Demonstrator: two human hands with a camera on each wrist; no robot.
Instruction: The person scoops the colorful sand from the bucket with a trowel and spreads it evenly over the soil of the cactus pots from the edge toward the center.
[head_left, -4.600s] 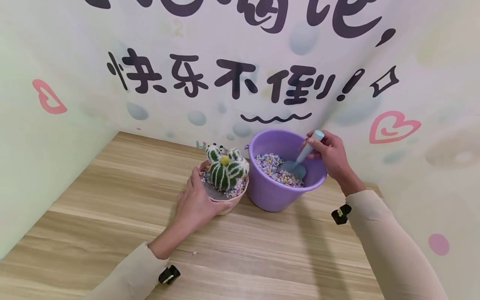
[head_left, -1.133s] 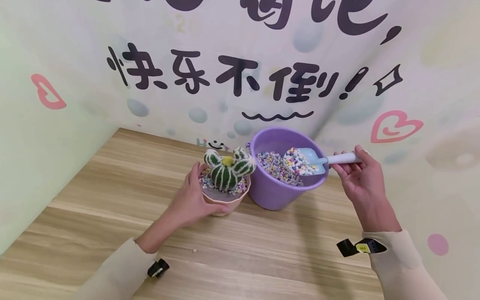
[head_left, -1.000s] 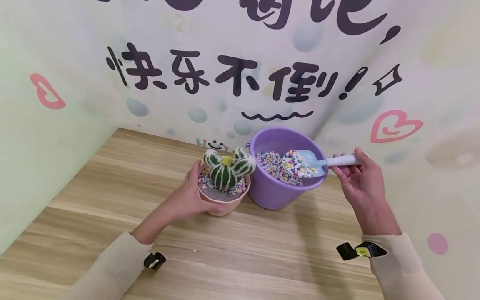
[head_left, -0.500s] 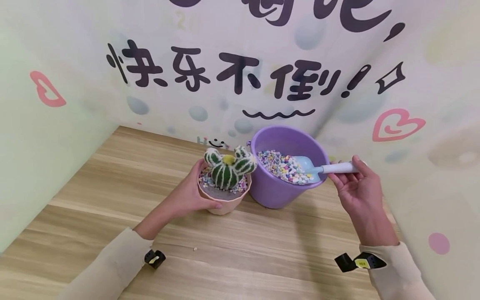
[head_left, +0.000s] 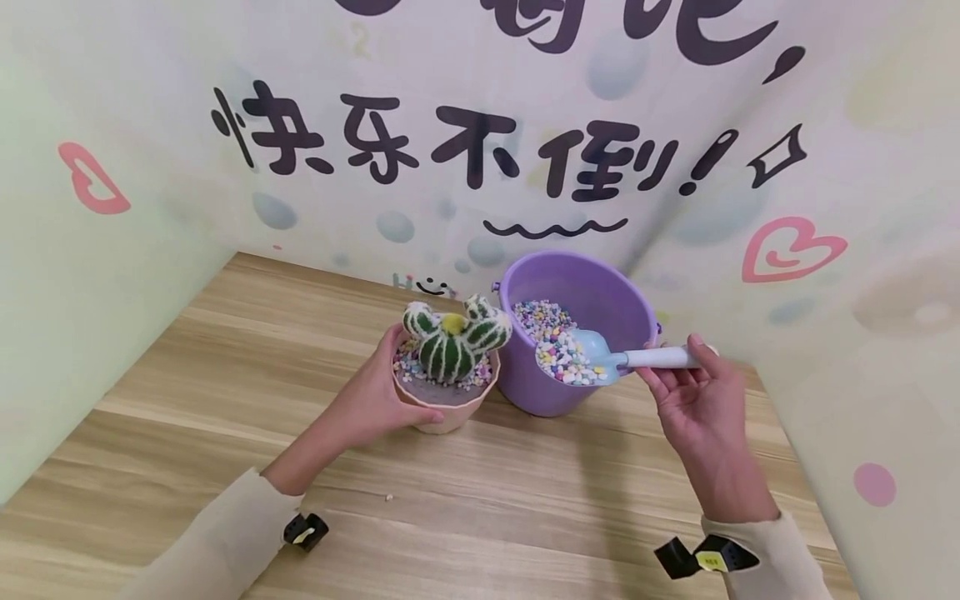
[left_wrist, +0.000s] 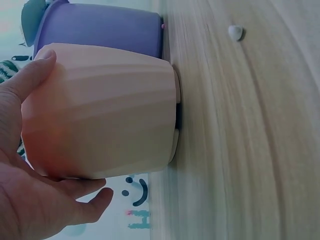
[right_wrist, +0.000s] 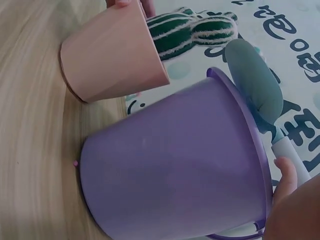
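The person's left hand (head_left: 378,393) is wrapped around the side of a pink pot (head_left: 459,413), thumb in front, with a green cactus (head_left: 446,357) standing in it. The pot is on the table (head_left: 465,525), just beside a purple bucket (head_left: 536,392). The right hand (head_left: 705,408) pinches the handle of a blue scoop (head_left: 618,360), heaped with colorful pebbles (head_left: 564,358), over the bucket's near rim.

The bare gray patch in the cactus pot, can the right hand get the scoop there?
Probably yes: the right hand holds the loaded scoop over the purple bucket, and the way to the gray patch looks free. The cactus stands behind it; the left hand grips the pot from the left.
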